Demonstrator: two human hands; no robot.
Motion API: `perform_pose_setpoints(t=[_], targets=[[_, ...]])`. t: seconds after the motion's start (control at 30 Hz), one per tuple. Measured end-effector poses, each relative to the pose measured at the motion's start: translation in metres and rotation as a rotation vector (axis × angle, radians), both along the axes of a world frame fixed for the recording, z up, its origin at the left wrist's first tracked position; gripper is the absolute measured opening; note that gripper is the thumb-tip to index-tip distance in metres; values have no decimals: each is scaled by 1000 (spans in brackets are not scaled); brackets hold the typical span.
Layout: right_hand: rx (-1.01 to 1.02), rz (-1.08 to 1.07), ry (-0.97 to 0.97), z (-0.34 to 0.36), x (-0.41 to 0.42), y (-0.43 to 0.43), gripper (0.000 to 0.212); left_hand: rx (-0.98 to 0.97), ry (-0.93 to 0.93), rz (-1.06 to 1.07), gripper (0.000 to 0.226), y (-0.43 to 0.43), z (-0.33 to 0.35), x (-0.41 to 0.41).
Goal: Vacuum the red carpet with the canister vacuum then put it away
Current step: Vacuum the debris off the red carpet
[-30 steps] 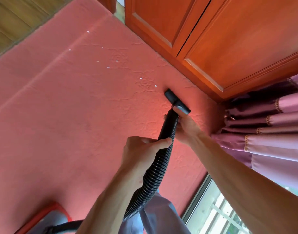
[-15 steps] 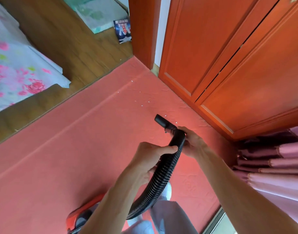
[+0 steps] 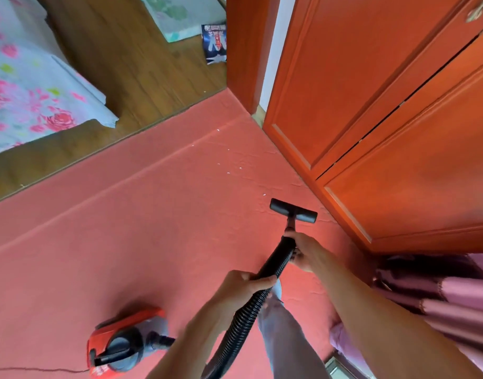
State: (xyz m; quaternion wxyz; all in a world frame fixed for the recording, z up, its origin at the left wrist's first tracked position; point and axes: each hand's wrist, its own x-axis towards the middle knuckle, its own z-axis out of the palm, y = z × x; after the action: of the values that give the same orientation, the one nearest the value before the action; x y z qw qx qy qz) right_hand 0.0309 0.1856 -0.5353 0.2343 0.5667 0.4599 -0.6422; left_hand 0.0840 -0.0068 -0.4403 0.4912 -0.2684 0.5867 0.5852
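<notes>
Fingers (image 3: 244, 277) of the left hand (image 3: 239, 289) and right hand (image 3: 310, 253) curl round the black hose (image 3: 246, 315); its nozzle (image 3: 293, 210) sits on the red carpet (image 3: 125, 242) near the wardrobe (image 3: 399, 132). Vacuuming looks midway: white crumbs (image 3: 229, 172) lie ahead, stowing not yet done. The canister vacuum (image 3: 125, 346) stands behind on the left; a curtain (image 3: 453, 296) crowds the right.

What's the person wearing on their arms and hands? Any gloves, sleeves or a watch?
Nothing that shows. The left hand and right hand are bare: no gloves, rings or watch visible. The left forearm and right forearm are uncovered to the picture's edge, so no sleeves appear. Below them shows a pale lilac-grey trouser leg.
</notes>
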Motion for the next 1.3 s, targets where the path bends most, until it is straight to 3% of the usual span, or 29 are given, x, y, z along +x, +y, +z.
perform_pose_setpoints(t=[0.3, 0.4, 0.63, 0.77, 0.9, 1.07, 1.3], targets=[[-18, 123, -86, -69, -26, 33, 46, -112, -17, -25, 42, 46, -58, -16], [-16, 128, -65, -86, -26, 27, 43, -152, -20, -1, 49, 51, -71, -18], [61, 125, -52, -112, -38, 14, 33, -139, -19, 9, 38, 40, -100, -27], [179, 86, -20, -117, -54, 8, 49, -42, -53, 96, 33, 28, -105, -31], [199, 6, 27, -101, -66, 3, 48, 62, -54, 173, 33, 11, -93, -43], [93, 120, -68, -102, -61, -12, 46, 47, -15, 94, 31, -16, -94, -49], [266, 116, -54, -131, -80, -40, 46, -35, 58, 57, 26, -13, -135, -47]])
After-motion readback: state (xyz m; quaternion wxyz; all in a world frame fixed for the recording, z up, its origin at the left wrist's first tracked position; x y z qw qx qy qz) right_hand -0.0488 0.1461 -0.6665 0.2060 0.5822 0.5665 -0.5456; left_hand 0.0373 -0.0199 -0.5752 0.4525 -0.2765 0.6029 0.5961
